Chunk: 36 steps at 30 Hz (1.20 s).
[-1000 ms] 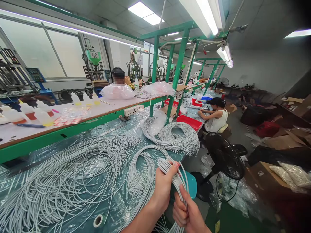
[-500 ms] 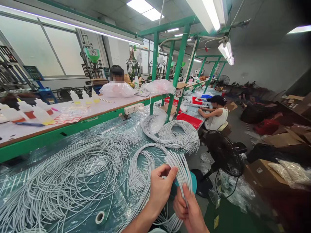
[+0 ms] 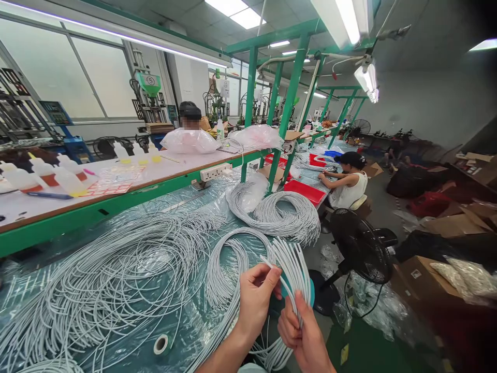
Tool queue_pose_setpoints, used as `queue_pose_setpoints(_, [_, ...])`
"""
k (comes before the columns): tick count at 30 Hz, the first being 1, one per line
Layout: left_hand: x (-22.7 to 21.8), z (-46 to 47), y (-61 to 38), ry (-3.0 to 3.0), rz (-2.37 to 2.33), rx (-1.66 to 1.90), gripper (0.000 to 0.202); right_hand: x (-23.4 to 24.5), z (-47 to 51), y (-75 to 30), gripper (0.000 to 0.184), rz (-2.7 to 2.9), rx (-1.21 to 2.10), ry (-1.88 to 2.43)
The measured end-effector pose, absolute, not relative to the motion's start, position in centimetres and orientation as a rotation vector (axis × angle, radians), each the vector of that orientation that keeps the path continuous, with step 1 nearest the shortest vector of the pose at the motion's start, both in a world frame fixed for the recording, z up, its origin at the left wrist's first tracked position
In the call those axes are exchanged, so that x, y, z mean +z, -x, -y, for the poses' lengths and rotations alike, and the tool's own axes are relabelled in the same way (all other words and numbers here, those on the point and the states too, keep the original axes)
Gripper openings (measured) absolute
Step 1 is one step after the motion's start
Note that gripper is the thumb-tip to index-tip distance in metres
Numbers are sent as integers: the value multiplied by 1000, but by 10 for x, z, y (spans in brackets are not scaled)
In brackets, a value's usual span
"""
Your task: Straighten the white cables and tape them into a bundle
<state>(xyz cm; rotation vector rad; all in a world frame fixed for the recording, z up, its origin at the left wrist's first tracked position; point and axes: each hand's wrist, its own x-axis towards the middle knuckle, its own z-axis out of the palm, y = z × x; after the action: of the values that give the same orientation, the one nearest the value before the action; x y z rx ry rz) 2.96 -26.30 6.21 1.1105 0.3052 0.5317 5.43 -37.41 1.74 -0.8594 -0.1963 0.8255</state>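
Observation:
My right hand (image 3: 302, 329) is closed around a bundle of light grey cables (image 3: 294, 264), whose cut ends fan out above the thumb. My left hand (image 3: 254, 300) pinches a cable (image 3: 267, 261) that stands apart on the left of that bundle; whether it is one strand or more I cannot tell. Below the hands, the lower part of the bundle curves down out of view. Just left of my left hand a coil of the same cable (image 3: 213, 280) lies on the plastic-covered table (image 3: 194, 324).
A large loose pile of cables (image 3: 116, 280) spreads over the left. Further coils (image 3: 287, 220) lie ahead, near a red tray (image 3: 305, 191). A tape roll (image 3: 160, 344) is at the front. To the right stands a black fan (image 3: 361, 243); a co-worker (image 3: 349, 181) sits beyond.
My left fingers have drawn a cable away from the bundle's left side. The bundle's ends have spread and shifted slightly right, with my right hand still around it.

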Motion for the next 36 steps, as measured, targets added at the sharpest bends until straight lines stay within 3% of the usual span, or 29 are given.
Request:
queue_pose_setpoints(9, [61,264,-32,-877,-301,447,30,14,375,-53,59,124,831,923])
queue_pose_setpoints(23, [51,264,-36,-976,-292,529,25,18,375,-58,60,126,811,883])
queue_pose_setpoints(32, [72,270,-35,-706,-252,427,23,13,376,-58,59,89,790,927])
queue_pose_setpoints(36, [74,272,-38,-738,-361,413,34,12,378,-56,59,104,800,964])
